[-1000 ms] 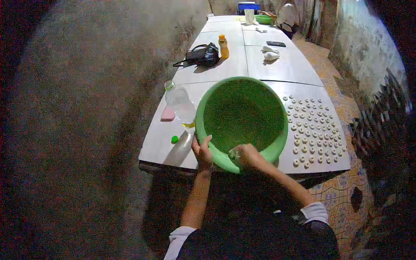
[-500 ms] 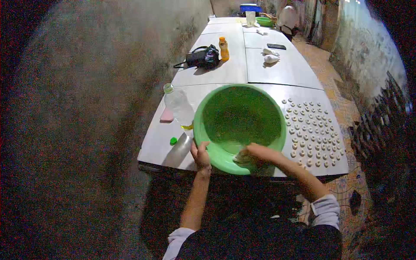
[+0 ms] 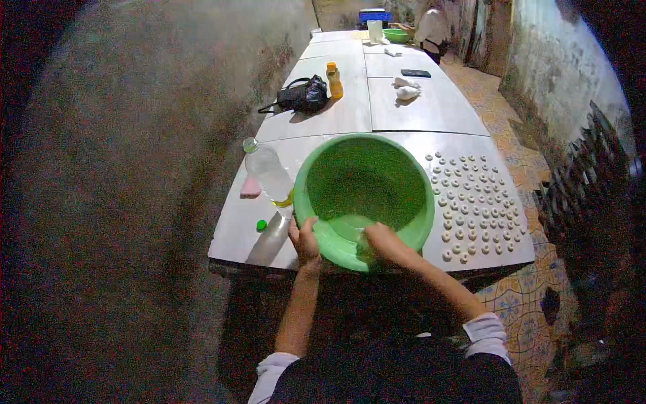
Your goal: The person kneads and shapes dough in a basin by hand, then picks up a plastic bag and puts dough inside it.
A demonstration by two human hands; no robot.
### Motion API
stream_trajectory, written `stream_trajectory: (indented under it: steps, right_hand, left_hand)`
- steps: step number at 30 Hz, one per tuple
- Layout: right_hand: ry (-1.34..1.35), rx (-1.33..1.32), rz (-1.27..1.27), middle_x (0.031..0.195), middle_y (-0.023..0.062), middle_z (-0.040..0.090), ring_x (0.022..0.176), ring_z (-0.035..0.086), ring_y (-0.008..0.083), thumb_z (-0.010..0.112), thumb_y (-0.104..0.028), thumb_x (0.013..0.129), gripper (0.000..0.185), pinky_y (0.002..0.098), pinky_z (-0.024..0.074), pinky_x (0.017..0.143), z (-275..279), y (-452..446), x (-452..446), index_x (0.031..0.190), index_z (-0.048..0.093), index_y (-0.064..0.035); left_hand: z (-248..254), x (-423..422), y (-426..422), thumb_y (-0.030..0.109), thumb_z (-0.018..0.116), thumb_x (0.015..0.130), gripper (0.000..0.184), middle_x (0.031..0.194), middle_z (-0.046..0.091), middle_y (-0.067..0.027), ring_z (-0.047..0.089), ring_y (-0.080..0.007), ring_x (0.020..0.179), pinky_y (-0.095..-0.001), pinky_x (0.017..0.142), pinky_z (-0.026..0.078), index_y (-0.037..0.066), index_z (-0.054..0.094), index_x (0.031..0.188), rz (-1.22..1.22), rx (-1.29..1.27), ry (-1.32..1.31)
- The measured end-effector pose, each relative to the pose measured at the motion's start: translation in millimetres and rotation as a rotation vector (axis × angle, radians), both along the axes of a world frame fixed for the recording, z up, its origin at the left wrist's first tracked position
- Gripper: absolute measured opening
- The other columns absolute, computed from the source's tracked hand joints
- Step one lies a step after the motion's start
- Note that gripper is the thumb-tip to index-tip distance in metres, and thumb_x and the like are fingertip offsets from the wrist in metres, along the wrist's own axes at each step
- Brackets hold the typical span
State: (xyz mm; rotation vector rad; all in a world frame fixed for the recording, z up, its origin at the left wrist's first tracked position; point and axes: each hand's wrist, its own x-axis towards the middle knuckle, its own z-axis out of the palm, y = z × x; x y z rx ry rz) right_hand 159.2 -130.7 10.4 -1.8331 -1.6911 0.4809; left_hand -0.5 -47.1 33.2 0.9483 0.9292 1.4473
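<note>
Head view — and from where I stand, all the action is at the big green basin (image 3: pixel 346 261), lower centre of the frame, sitting at the near edge of the white table (image 3: pixel 441 111). Left hand (image 3: pixel 306 242) is on the basin's lower-left rim, thumb up towards the inside, fingers around the outer side, gripping it. Right hand (image 3: pixel 382 241) is down at the lower rim, reaching inside with fingers curled, but blur covers the fingertips — whether they hold anything, I can't tell.

Just left of the basin, an uncapped clear bottle (image 3: pixel 268 168) stands beside a pink item (image 3: pixel 250 189), a green cap (image 3: pixel 262 225) lying below them. Over at the right of the frame, what a display: small pale rings (image 3: pixel 459 235), laid out in rough rows!

Up the table, upper centre-left, there's a black bag (image 3: pixel 306 99) next to an orange-capped bottle (image 3: pixel 335 86); to their right, a white bundle (image 3: pixel 407 93) lies just below a dark phone-like slab (image 3: pixel 415 73). And right at the top, another person (image 3: pixel 429 28) is beside a smaller green bowl (image 3: pixel 397 38).
</note>
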Motion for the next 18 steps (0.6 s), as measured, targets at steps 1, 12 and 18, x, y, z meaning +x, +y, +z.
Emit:
stream_trajectory:
  steps: [1, 12, 18]
  right_hand:
    - [0.024, 0.020, 0.120, 0.064, 0.0201, 0.054, 0.064, 0.056, 0.0333, 0.042, -0.024, 0.079, 0.029, 0.0434, 0.0414, 0.056, -6, 6, -2, 0.067, 0.056, -0.0020]
    - [1.173, -0.096, 0.144, 0.086, 0.0063, 0.058, 0.075, 0.057, 0.0138, 0.059, -0.015, 0.077, 0.024, 0.0266, 0.0497, 0.064, 54, 38, 11, 0.096, 0.055, -0.0016]
    - [1.675, -0.027, 0.235, 0.110, 0.0106, 0.049, 0.100, 0.050, 0.0197, 0.057, -0.008, 0.078, 0.027, 0.0277, 0.0417, 0.086, 44, 50, 21, 0.103, 0.051, -0.0003]
  left_hand:
    - [-29, -4, 16, 0.004, 0.053, 0.064, 0.024, 0.081, 0.054, -0.0046, 0.050, -0.0149, 0.073, -0.0266, 0.067, 0.040, -0.002, 0.054, 0.088, -0.013, 0.235, 0.193]
    - [9, -11, 4, 0.024, 0.057, 0.075, 0.064, 0.124, 0.034, -0.0193, 0.036, -0.0286, 0.112, -0.0364, 0.094, 0.029, -0.005, 0.027, 0.124, 0.228, 0.763, 0.633]
    - [23, 42, 6, 0.035, 0.061, 0.076, 0.074, 0.125, 0.033, -0.0201, 0.033, -0.0277, 0.117, -0.0384, 0.096, 0.028, -0.002, 0.024, 0.128, -0.341, 0.610, 0.064]
